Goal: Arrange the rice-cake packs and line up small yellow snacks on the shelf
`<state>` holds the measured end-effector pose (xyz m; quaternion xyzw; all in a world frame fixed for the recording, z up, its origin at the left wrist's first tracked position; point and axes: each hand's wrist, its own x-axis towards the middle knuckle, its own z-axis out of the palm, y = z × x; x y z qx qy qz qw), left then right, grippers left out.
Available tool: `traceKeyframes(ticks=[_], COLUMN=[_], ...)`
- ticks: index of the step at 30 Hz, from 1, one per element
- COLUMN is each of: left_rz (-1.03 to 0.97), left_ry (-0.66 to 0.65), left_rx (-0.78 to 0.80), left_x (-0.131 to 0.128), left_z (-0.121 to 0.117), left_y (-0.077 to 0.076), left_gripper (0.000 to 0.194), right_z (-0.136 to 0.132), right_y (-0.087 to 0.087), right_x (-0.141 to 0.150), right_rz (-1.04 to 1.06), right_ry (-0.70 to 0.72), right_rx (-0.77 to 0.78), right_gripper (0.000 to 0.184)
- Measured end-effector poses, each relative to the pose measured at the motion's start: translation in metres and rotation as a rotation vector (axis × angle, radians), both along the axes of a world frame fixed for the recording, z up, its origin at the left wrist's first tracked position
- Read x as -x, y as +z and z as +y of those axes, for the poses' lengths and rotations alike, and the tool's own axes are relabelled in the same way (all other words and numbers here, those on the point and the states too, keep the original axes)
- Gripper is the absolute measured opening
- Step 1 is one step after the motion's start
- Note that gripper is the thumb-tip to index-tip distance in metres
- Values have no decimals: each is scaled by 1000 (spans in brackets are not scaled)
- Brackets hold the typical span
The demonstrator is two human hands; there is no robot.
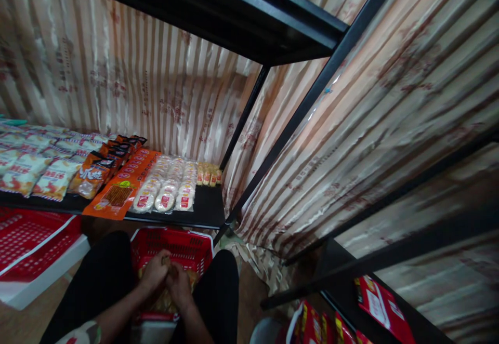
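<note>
Both my hands are down inside a red plastic basket (187,248) that stands on the floor between my knees. My left hand (155,272) and my right hand (178,283) are pressed close together, fingers curled round small yellowish packets (166,301) in the basket. What exactly each hand grips is hidden by the fingers. Above the basket, a black shelf (206,206) carries rows of snack packs: white round rice crackers (166,188), orange packs (117,194) and small yellow packets (208,175).
Another red basket (27,240) sits on a white box at the left. A black rack post (296,120) rises diagonally in front of striped curtain. Red packets (380,302) lie on a lower shelf at the right. A white round object (267,331) is near my right knee.
</note>
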<state>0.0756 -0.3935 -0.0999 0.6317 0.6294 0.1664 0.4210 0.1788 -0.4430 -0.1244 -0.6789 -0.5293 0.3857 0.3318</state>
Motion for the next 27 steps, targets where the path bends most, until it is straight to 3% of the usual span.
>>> traceKeyframes(ticks=[6, 13, 18, 22, 27], left_rz=[-207, -593, -771, -831, -874], left_ry=[142, 235, 258, 248, 288], left_rx=[-40, -15, 22, 59, 108], left_x=[-15, -36, -42, -45, -50], left_z=[25, 51, 59, 64, 72], left_y=[16, 23, 50, 75, 81], left_gripper=[29, 27, 28, 28, 29], right_z=[16, 28, 39, 49, 57], right_y=[16, 39, 53, 60, 68], right_x=[-12, -36, -45, -52, -59], right_rz=[101, 228, 433, 416, 258], right_ry=[-150, -173, -145, -232, -257], right_rx=[-33, -164, -209, -266, -317], right_gripper=[29, 28, 34, 36, 38])
